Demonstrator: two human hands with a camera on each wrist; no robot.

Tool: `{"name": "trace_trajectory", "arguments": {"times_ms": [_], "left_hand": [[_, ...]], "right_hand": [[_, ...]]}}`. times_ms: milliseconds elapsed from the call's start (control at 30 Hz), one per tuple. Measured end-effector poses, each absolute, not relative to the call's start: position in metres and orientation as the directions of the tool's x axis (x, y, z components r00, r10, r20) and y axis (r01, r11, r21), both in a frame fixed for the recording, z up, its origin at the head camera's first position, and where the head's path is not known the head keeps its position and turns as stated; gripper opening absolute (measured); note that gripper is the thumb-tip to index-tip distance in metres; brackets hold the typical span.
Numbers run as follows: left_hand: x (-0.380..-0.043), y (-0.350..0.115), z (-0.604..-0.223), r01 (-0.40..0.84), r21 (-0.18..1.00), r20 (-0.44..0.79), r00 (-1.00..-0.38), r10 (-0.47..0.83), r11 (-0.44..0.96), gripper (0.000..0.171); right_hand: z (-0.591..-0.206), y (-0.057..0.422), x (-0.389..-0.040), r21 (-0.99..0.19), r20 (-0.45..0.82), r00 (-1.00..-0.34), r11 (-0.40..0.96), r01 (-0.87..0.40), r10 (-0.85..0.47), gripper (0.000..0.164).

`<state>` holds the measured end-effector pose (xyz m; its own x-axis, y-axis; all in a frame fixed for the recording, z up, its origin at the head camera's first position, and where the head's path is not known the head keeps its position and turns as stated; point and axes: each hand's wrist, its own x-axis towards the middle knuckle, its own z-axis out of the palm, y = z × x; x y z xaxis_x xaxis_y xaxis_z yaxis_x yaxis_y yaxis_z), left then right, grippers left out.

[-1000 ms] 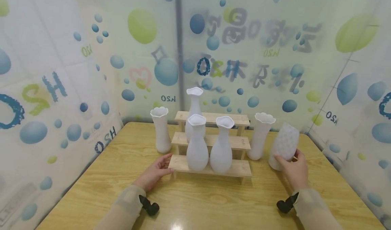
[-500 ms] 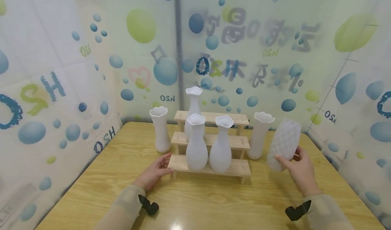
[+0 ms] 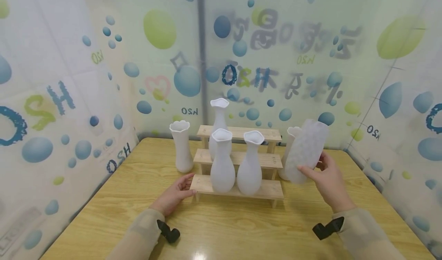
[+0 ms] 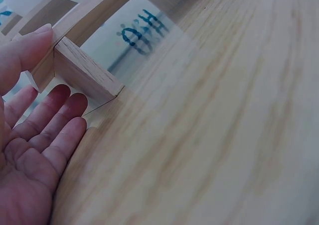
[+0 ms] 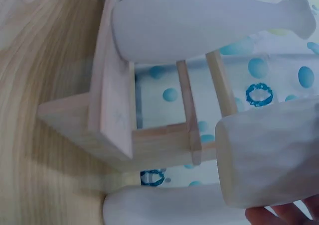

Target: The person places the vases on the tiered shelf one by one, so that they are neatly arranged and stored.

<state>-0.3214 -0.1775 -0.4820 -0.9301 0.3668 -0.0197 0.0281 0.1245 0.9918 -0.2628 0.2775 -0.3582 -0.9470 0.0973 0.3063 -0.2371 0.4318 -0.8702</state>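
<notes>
My right hand (image 3: 329, 183) grips a white vase (image 3: 308, 150) with a diamond-textured surface, thumb on its near side. The vase is tilted, mouth leaning right, and raised off the table; its base faces the stand in the right wrist view. It partly hides a white scalloped-rim vase (image 3: 292, 135) standing behind. My left hand (image 3: 175, 194) holds the left end of the lowest board of a three-step wooden stand (image 3: 269, 189), thumb against its front corner. Two white narrow-necked vases, a left one (image 3: 222, 171) and a right one (image 3: 250, 173), stand on that board.
Another narrow-necked vase (image 3: 219, 116) stands higher on the stand, behind the front pair. A scalloped-rim vase (image 3: 182, 148) is upright on the wooden table (image 3: 241, 233) left of the stand. Patterned curtains (image 3: 304, 72) enclose the back and sides.
My right hand has lifted the textured vase from the right side of the table and moved it up and left, in front of the right scalloped vase. The left hand stays put.
</notes>
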Motion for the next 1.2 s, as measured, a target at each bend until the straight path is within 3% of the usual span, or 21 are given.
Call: {"name": "trace_trajectory", "arguments": {"times_ms": [967,1200], "left_hand": [[-0.322,-0.179,-0.484,0.03,0.992,-0.017,-0.929,0.37,0.12,0.075],[-0.323,-0.179,-0.485,0.027,0.992,-0.019,-0.93,0.367,0.12,0.075]], "right_hand": [[-0.341,0.223,-0.328,-0.928,0.258,-0.962,0.252,-0.273,-0.089,0.073],[-0.343,0.215,-0.34,-0.921,0.267,-0.96,0.268,-0.281,-0.089,0.07]]}}
